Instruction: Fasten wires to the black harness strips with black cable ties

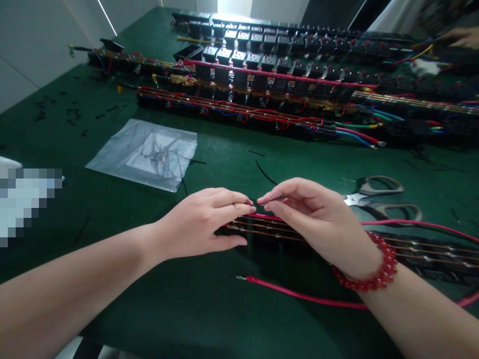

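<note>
My left hand (205, 219) rests over the left part of a long black strip (430, 254) with copper-coloured rods, its fingers spread and the thumb apart. My right hand (314, 214), with a red bead bracelet (381, 269) on the wrist, is above the same strip. Its thumb and forefinger are close together near my left fingertips; what they pinch, if anything, is too small to make out. A red cable (430, 223) runs along the strip beneath both hands. Its other visible length (307, 296) lies in front, with a bare metal tip at the left.
Scissors (355, 200) lie behind my right wrist. A clear bag (145, 154) of thin black ties lies at the left. Several wired black strips (232, 112) fill the back of the green table (123, 319). Another person's hand (462, 37) shows at the far right.
</note>
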### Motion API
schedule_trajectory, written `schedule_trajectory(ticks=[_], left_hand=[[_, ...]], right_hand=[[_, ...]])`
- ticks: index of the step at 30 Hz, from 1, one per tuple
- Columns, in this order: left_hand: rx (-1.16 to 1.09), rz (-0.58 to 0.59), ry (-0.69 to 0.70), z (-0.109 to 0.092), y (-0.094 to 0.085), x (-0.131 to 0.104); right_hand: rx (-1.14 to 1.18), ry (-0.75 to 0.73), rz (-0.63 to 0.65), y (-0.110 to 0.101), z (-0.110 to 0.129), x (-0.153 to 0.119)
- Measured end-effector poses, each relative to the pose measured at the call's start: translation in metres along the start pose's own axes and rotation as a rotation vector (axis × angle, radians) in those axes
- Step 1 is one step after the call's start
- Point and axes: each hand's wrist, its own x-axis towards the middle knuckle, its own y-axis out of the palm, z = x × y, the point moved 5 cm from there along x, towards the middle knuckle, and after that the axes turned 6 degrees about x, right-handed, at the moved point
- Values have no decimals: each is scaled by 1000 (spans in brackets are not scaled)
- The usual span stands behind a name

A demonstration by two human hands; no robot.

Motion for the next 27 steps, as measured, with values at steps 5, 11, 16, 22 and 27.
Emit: schedule_trajectory(ticks=[5, 11, 16, 22, 27], left_hand=[[-6, 30, -20, 1, 1, 0], [-10, 56, -94, 3, 1, -1], [-12, 59, -131, 4, 0, -1], [-52, 41, -153, 6, -1, -1], [-71, 21, -162, 7, -2, -1]], right_hand=[[-2, 13, -8, -1, -1, 1], [91, 33, -40, 0, -2, 0], [97, 19, -46, -1, -1, 1], [66, 11, -35, 1, -3, 0], [47, -3, -41, 1, -4, -3]])
